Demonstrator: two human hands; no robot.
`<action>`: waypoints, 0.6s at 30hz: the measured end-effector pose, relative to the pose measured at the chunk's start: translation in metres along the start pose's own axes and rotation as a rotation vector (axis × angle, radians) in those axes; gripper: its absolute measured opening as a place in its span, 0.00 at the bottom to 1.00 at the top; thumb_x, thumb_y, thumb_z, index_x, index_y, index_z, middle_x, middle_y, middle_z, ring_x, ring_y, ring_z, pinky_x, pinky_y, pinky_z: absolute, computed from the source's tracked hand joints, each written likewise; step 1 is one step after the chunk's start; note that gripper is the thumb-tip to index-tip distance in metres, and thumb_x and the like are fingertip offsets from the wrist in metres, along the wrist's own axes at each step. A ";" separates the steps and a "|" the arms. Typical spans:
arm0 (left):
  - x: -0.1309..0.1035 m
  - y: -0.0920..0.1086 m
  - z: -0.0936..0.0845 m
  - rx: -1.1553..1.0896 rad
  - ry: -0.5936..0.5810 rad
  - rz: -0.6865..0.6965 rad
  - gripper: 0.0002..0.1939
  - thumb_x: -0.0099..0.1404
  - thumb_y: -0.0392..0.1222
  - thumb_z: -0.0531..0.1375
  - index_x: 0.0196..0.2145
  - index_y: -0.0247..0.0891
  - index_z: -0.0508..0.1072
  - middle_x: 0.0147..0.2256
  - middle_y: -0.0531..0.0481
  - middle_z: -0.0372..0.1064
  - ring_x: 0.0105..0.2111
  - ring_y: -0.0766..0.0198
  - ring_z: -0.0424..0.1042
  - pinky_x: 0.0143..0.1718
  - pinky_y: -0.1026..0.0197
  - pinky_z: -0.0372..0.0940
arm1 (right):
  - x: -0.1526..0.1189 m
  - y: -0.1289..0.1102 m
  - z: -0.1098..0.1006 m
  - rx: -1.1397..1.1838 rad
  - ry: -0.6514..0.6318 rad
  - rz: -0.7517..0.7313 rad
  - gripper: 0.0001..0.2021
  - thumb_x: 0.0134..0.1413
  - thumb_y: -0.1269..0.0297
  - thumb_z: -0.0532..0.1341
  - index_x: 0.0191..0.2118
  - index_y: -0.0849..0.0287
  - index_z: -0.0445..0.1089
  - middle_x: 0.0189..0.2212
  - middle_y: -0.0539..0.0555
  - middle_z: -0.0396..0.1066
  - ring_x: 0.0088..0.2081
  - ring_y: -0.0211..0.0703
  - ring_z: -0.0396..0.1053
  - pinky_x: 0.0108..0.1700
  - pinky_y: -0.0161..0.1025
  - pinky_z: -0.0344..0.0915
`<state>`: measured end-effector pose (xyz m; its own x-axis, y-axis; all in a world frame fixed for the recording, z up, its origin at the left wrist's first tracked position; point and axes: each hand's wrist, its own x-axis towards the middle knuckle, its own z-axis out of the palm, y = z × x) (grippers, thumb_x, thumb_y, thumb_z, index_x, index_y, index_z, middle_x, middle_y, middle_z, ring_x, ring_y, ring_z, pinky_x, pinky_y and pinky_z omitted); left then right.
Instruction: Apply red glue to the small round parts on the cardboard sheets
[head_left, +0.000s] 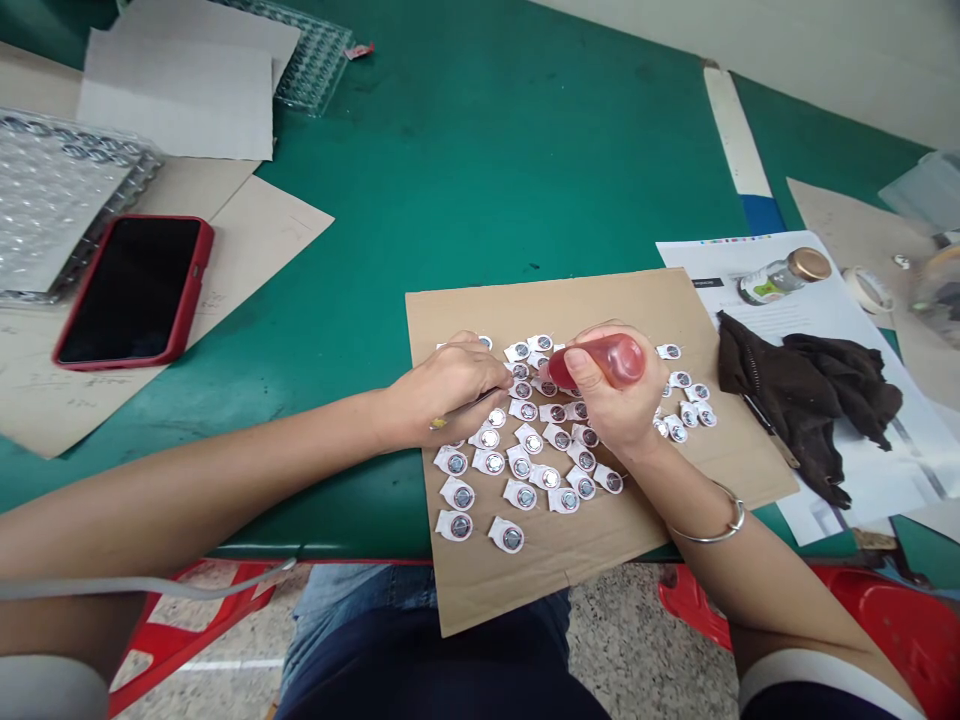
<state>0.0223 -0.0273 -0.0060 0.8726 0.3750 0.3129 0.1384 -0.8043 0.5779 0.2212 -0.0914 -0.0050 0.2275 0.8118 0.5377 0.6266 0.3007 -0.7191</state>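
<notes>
My left hand (457,385) is closed around slim metal tweezers (472,405), which slant across the palm with a yellowish end toward the wrist. In my right hand (622,400) is a translucent red squeeze bottle (611,360), tilted with its narrow end pointing left toward the tweezers' tip. Both hands are close together above small white tabs with round silvery discs, such as one tab (508,535) near the front. Several of these lie in loose rows on a brown cardboard sheet (480,590). Some tabs are hidden under my hands.
A phone (131,290) in a red case lies at left, beside bubble wrap (45,220) and grey card (180,95). On the right, a dark cloth (795,390), a small glass jar (780,275) and a pen-like tool (769,428) rest on printed paper (720,265).
</notes>
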 end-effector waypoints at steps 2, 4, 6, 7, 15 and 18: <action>0.000 -0.001 0.001 -0.007 0.006 -0.001 0.08 0.63 0.33 0.51 0.34 0.35 0.70 0.30 0.49 0.71 0.30 0.64 0.68 0.41 0.56 0.60 | 0.000 0.000 0.000 -0.001 0.001 -0.008 0.10 0.46 0.59 0.64 0.32 0.56 0.66 0.27 0.50 0.69 0.31 0.39 0.68 0.34 0.41 0.67; 0.000 -0.001 0.001 -0.010 0.008 -0.002 0.07 0.63 0.33 0.52 0.34 0.36 0.70 0.30 0.49 0.71 0.31 0.64 0.69 0.42 0.55 0.60 | 0.000 0.001 0.000 0.017 0.009 0.004 0.10 0.46 0.58 0.64 0.32 0.56 0.66 0.27 0.50 0.69 0.31 0.39 0.68 0.33 0.41 0.67; 0.000 -0.002 0.002 -0.009 0.010 -0.004 0.07 0.63 0.33 0.52 0.33 0.36 0.70 0.30 0.49 0.71 0.31 0.64 0.69 0.42 0.55 0.60 | 0.000 0.003 -0.001 0.042 0.037 0.028 0.09 0.46 0.58 0.64 0.32 0.56 0.66 0.27 0.51 0.69 0.30 0.39 0.68 0.33 0.41 0.67; 0.000 -0.002 0.002 -0.007 0.012 -0.006 0.07 0.63 0.33 0.52 0.33 0.36 0.70 0.30 0.49 0.71 0.31 0.64 0.69 0.42 0.55 0.60 | 0.000 0.004 -0.001 0.055 0.057 0.037 0.09 0.47 0.58 0.64 0.31 0.56 0.66 0.28 0.51 0.69 0.30 0.39 0.69 0.33 0.41 0.67; 0.001 0.000 0.000 -0.016 -0.001 -0.025 0.08 0.62 0.32 0.51 0.32 0.36 0.70 0.28 0.49 0.71 0.29 0.64 0.69 0.41 0.55 0.61 | -0.001 0.006 0.000 0.077 0.037 0.040 0.10 0.47 0.57 0.62 0.31 0.56 0.66 0.28 0.51 0.69 0.30 0.40 0.69 0.33 0.42 0.68; 0.001 0.000 0.000 -0.018 0.002 -0.025 0.08 0.63 0.33 0.51 0.32 0.36 0.70 0.28 0.49 0.71 0.29 0.64 0.69 0.41 0.55 0.61 | -0.002 0.008 0.001 0.059 0.010 0.052 0.10 0.47 0.57 0.63 0.32 0.56 0.66 0.28 0.51 0.69 0.30 0.40 0.69 0.33 0.42 0.68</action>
<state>0.0232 -0.0271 -0.0055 0.8681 0.3957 0.2997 0.1515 -0.7862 0.5992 0.2251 -0.0902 -0.0117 0.2663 0.8224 0.5028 0.5687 0.2871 -0.7708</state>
